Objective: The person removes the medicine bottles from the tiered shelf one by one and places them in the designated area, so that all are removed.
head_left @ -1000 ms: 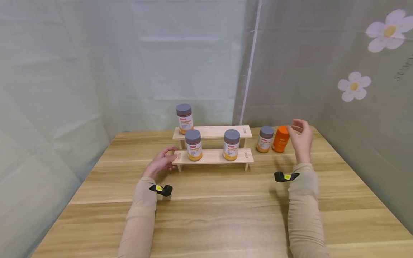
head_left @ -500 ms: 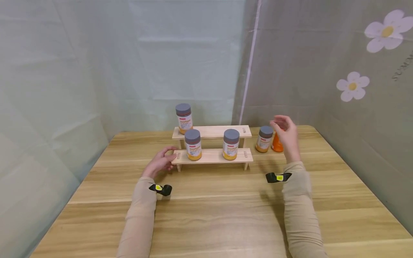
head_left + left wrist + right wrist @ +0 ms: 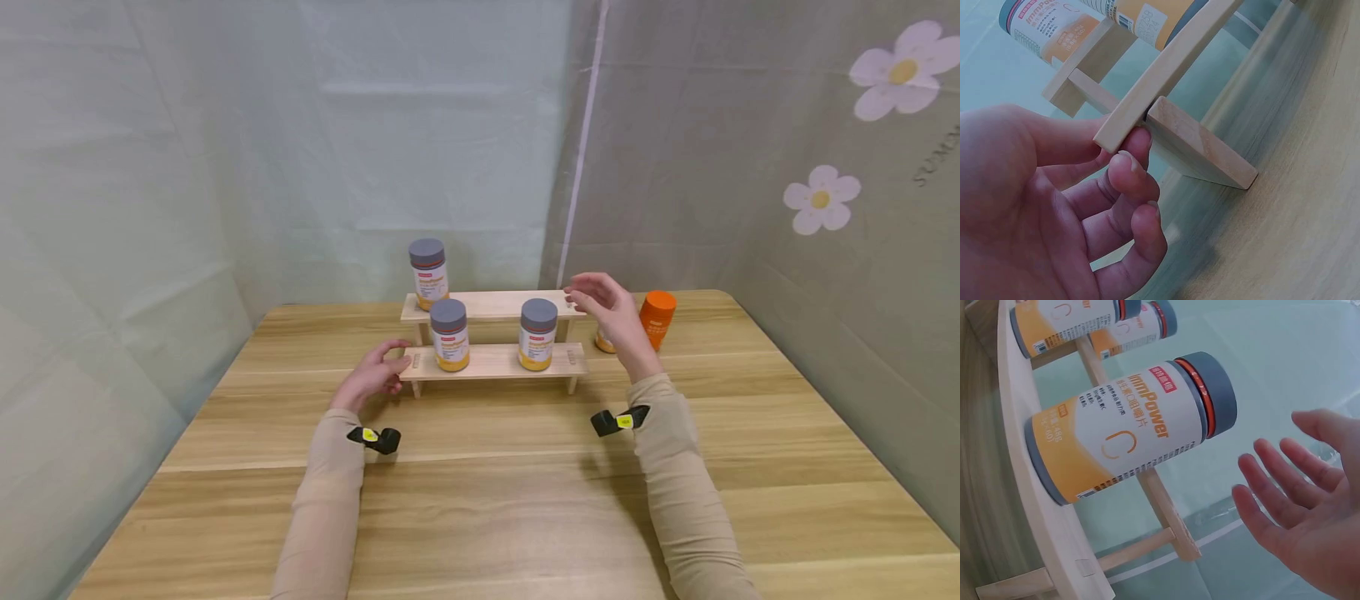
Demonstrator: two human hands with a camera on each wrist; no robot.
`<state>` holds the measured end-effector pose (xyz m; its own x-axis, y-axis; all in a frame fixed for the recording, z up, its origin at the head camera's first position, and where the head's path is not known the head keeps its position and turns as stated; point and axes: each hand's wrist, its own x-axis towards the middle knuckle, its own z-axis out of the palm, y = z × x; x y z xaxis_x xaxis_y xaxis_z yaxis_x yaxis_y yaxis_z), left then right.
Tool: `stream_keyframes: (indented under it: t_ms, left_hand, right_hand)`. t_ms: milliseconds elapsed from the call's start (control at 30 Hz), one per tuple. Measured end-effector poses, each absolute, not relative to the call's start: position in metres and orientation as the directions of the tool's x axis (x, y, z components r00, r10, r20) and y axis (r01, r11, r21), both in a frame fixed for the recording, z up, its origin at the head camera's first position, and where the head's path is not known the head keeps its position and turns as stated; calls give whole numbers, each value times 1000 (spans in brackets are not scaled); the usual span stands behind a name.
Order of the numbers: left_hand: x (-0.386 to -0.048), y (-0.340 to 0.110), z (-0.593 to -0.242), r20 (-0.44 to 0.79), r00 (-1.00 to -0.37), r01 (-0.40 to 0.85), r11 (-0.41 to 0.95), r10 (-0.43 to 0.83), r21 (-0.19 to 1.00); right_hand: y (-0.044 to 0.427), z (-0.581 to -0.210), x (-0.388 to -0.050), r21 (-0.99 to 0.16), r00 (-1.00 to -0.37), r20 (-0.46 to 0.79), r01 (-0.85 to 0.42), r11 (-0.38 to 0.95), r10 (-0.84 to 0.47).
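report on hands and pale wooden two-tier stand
Left hand pinches lower shelf of stand. Right hand empty, near upper shelf's right end. Three grey-capped orange-white cylindrical jars aboard; front right one could block right hand.

From my end, the jars are slate grey up top, white mid-body and yellow-orange lower down (plus a thin orange-red stripe under the grey, nice touch). One bottle is mostly orange. Shelf is pale blond, table streaky tan woodgrain, sleeves beige, backdrop pale green and grey with white, yellow-centred flowers.
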<state>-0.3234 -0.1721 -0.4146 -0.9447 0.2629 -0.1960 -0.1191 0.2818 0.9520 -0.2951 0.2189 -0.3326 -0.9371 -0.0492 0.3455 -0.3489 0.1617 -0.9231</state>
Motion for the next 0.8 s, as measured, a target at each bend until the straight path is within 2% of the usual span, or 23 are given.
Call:
stream_keyframes:
  t_ms: [433,800]
  left_hand:
    - [-324,-173,-414,-188,-946,-105,301,264,948]
    - [-324,-172,-414,-204,-944,-124,292,260,948]
  right_hand:
    - [215,-336,-296,-931,-941,300,-324,169,-155]
    - [210,-342,-300,-926,-934,210,-284,248,-288]
